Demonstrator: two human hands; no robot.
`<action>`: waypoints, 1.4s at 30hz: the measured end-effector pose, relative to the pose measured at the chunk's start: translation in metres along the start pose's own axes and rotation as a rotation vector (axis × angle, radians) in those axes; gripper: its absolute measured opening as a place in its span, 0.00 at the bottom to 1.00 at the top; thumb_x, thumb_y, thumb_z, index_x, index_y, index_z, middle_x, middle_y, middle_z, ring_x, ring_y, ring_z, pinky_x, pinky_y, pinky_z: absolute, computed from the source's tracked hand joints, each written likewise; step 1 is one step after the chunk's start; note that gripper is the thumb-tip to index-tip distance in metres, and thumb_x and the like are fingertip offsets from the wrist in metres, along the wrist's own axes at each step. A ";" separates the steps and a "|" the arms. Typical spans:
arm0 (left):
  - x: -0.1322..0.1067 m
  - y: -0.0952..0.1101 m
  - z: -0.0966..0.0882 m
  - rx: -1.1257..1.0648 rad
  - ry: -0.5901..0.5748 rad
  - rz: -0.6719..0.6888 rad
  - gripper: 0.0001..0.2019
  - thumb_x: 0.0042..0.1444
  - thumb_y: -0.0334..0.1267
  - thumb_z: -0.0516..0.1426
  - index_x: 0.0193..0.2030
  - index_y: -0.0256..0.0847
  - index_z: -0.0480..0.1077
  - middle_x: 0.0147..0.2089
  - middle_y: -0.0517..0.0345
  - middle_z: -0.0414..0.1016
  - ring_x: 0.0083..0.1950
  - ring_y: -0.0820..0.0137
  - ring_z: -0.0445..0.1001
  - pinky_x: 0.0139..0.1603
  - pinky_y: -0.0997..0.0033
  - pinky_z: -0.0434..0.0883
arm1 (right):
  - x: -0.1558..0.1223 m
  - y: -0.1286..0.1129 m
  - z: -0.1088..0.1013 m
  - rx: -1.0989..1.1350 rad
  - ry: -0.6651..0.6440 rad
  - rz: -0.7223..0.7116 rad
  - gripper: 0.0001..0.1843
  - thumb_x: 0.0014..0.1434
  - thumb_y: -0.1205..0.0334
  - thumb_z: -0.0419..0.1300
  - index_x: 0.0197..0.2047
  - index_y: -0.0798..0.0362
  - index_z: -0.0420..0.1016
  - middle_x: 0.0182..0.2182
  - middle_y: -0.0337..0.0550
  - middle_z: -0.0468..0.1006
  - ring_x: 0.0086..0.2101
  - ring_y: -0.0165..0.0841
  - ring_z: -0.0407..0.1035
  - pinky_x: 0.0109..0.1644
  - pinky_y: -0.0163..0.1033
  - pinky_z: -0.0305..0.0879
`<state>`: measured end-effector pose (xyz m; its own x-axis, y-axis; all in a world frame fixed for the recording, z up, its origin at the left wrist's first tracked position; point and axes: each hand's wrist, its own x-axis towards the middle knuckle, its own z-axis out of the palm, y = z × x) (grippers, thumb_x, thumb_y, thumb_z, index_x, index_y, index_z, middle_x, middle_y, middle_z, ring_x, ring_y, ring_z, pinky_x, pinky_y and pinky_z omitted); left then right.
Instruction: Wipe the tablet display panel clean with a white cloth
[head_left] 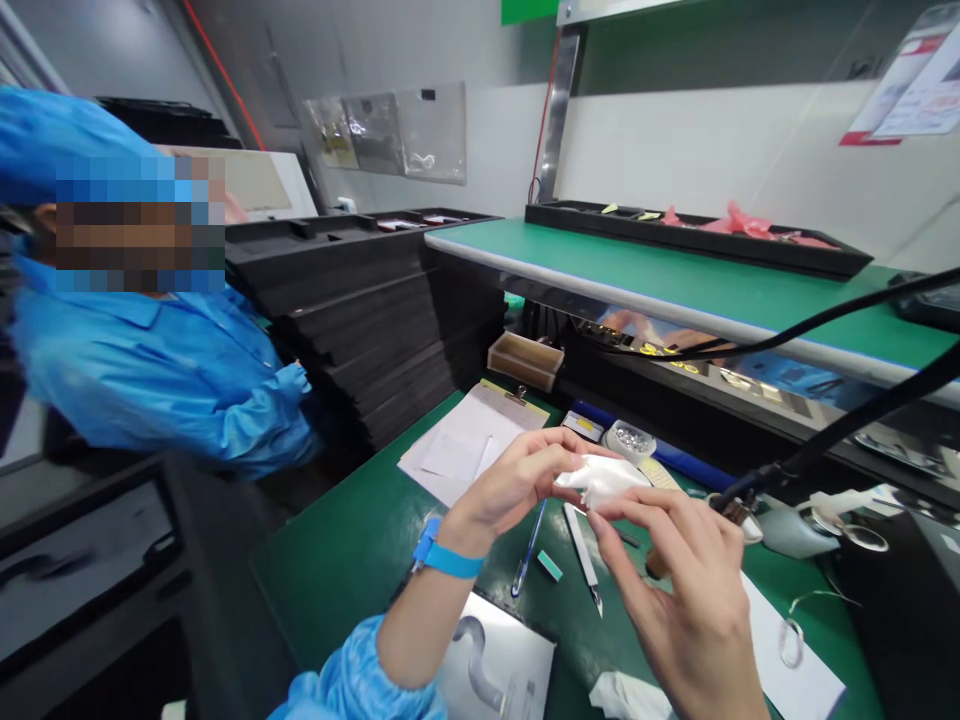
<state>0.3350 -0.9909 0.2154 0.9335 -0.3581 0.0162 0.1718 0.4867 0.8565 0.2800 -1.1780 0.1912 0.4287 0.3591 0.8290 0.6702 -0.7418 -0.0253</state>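
Observation:
Both hands meet above the green bench at a crumpled white cloth or tissue (607, 480). My left hand (517, 480), with a blue strap (450, 560) at the wrist, grips its left side. The fingers of my right hand (682, 560) pinch its near right edge. Whether anything is wrapped inside cannot be seen. Below the hands lie a blue pen (529, 550), a small green block (550, 566) and a white craft knife (583, 550). A silvery flat panel (499, 660) with a curved dark mark is near the left forearm. Another crumpled white cloth (630, 697) rests at the front edge.
A clipboard with papers (457, 450) lies beyond my left hand, near a round tub (630, 440). Black cables (840, 430) cross at right beside a bottle (795, 530). A green shelf (637, 275) overhangs the back. Black trays (367, 320) are stacked left, beside a co-worker in blue (150, 370).

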 end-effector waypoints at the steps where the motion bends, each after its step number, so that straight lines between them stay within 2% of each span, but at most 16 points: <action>1: 0.001 -0.001 0.000 -0.012 0.000 -0.009 0.11 0.38 0.42 0.68 0.26 0.41 0.75 0.44 0.46 0.89 0.35 0.71 0.78 0.30 0.77 0.72 | 0.000 0.001 -0.001 0.022 -0.003 0.003 0.04 0.82 0.61 0.60 0.51 0.49 0.76 0.45 0.42 0.81 0.43 0.32 0.77 0.52 0.45 0.60; 4: 0.005 -0.005 0.001 -0.029 -0.007 -0.046 0.12 0.37 0.43 0.68 0.27 0.42 0.72 0.40 0.49 0.87 0.32 0.72 0.77 0.28 0.76 0.70 | 0.004 0.003 -0.005 0.113 0.012 0.025 0.07 0.82 0.60 0.59 0.48 0.49 0.74 0.41 0.41 0.81 0.41 0.31 0.77 0.49 0.40 0.66; 6: 0.009 -0.008 0.002 -0.041 -0.016 -0.066 0.12 0.37 0.43 0.67 0.27 0.43 0.70 0.34 0.54 0.83 0.30 0.72 0.74 0.27 0.76 0.67 | 0.008 0.005 -0.007 0.184 0.005 0.056 0.09 0.83 0.60 0.58 0.46 0.49 0.73 0.38 0.41 0.80 0.37 0.29 0.75 0.42 0.37 0.68; 10: 0.013 -0.019 -0.002 -0.074 -0.029 -0.090 0.13 0.36 0.43 0.65 0.28 0.44 0.68 0.28 0.62 0.72 0.28 0.74 0.68 0.27 0.75 0.65 | 0.013 0.010 -0.010 0.247 -0.007 0.104 0.10 0.82 0.59 0.59 0.45 0.49 0.74 0.36 0.40 0.79 0.27 0.26 0.71 0.29 0.33 0.65; 14: 0.006 -0.039 -0.009 -0.159 -0.024 -0.168 0.15 0.36 0.43 0.67 0.30 0.42 0.69 0.28 0.65 0.66 0.26 0.75 0.65 0.26 0.73 0.64 | 0.010 0.013 -0.014 0.214 -0.055 0.158 0.09 0.82 0.57 0.59 0.46 0.49 0.74 0.35 0.39 0.79 0.27 0.27 0.72 0.30 0.32 0.68; 16: 0.000 -0.047 -0.011 -0.208 0.014 -0.203 0.16 0.34 0.42 0.68 0.30 0.41 0.70 0.26 0.67 0.65 0.25 0.77 0.63 0.25 0.74 0.63 | 0.008 0.015 -0.014 0.200 -0.088 0.176 0.09 0.81 0.56 0.60 0.47 0.49 0.74 0.35 0.37 0.78 0.28 0.27 0.72 0.31 0.30 0.69; 20: -0.013 -0.051 -0.012 -0.241 0.105 -0.235 0.16 0.31 0.41 0.67 0.29 0.39 0.72 0.27 0.65 0.69 0.26 0.78 0.67 0.26 0.76 0.66 | 0.004 0.019 -0.004 0.153 -0.074 0.159 0.10 0.81 0.54 0.60 0.46 0.48 0.74 0.33 0.35 0.78 0.27 0.26 0.72 0.32 0.28 0.70; 22: -0.019 -0.052 -0.009 -0.284 0.103 -0.233 0.17 0.32 0.42 0.69 0.30 0.39 0.73 0.27 0.65 0.69 0.26 0.77 0.68 0.25 0.76 0.68 | 0.002 0.021 0.002 0.153 -0.079 0.159 0.10 0.81 0.54 0.59 0.47 0.48 0.74 0.33 0.34 0.78 0.26 0.25 0.73 0.32 0.28 0.70; 25: -0.028 -0.056 -0.004 -0.299 0.065 -0.231 0.26 0.34 0.52 0.76 0.35 0.40 0.74 0.28 0.66 0.71 0.24 0.75 0.68 0.19 0.74 0.69 | -0.001 0.025 0.009 0.188 -0.115 0.158 0.09 0.81 0.54 0.60 0.47 0.48 0.74 0.34 0.34 0.79 0.26 0.25 0.73 0.28 0.27 0.68; 27: -0.032 -0.060 0.000 -0.281 0.083 -0.207 0.32 0.33 0.56 0.80 0.40 0.40 0.76 0.28 0.66 0.73 0.24 0.75 0.69 0.17 0.74 0.68 | -0.002 0.027 0.009 0.195 -0.142 0.145 0.08 0.81 0.55 0.61 0.47 0.48 0.74 0.35 0.35 0.79 0.28 0.25 0.74 0.27 0.27 0.68; 31: -0.032 -0.068 0.004 -0.308 0.215 -0.139 0.38 0.27 0.50 0.83 0.44 0.40 0.75 0.29 0.65 0.76 0.25 0.76 0.71 0.20 0.76 0.67 | 0.001 0.027 0.002 0.164 -0.129 0.098 0.06 0.81 0.56 0.60 0.51 0.48 0.74 0.40 0.39 0.79 0.30 0.26 0.73 0.34 0.28 0.72; 33: -0.028 -0.071 0.002 -0.321 0.284 -0.124 0.38 0.24 0.51 0.83 0.42 0.40 0.75 0.27 0.65 0.76 0.24 0.76 0.70 0.20 0.76 0.64 | 0.003 0.027 -0.004 0.189 -0.168 0.032 0.06 0.82 0.57 0.59 0.53 0.48 0.74 0.43 0.40 0.79 0.33 0.27 0.75 0.38 0.28 0.74; 37: -0.023 -0.075 -0.002 -0.340 0.366 -0.091 0.33 0.26 0.48 0.80 0.40 0.39 0.76 0.29 0.63 0.77 0.26 0.76 0.70 0.23 0.76 0.62 | 0.002 0.029 -0.009 0.280 -0.359 -0.140 0.05 0.82 0.56 0.57 0.54 0.45 0.73 0.45 0.41 0.79 0.40 0.29 0.80 0.41 0.28 0.76; 42: -0.027 -0.077 -0.002 -0.348 0.393 -0.062 0.27 0.32 0.42 0.75 0.42 0.38 0.77 0.34 0.60 0.81 0.31 0.74 0.74 0.31 0.74 0.68 | 0.001 0.023 0.003 0.254 -0.350 -0.211 0.10 0.84 0.52 0.53 0.53 0.45 0.72 0.42 0.41 0.80 0.35 0.30 0.79 0.36 0.31 0.76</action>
<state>0.2974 -1.0170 0.1484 0.9542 -0.1013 -0.2814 0.2627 0.7337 0.6266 0.2976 -1.1927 0.1893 0.4158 0.6884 0.5943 0.8729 -0.4855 -0.0484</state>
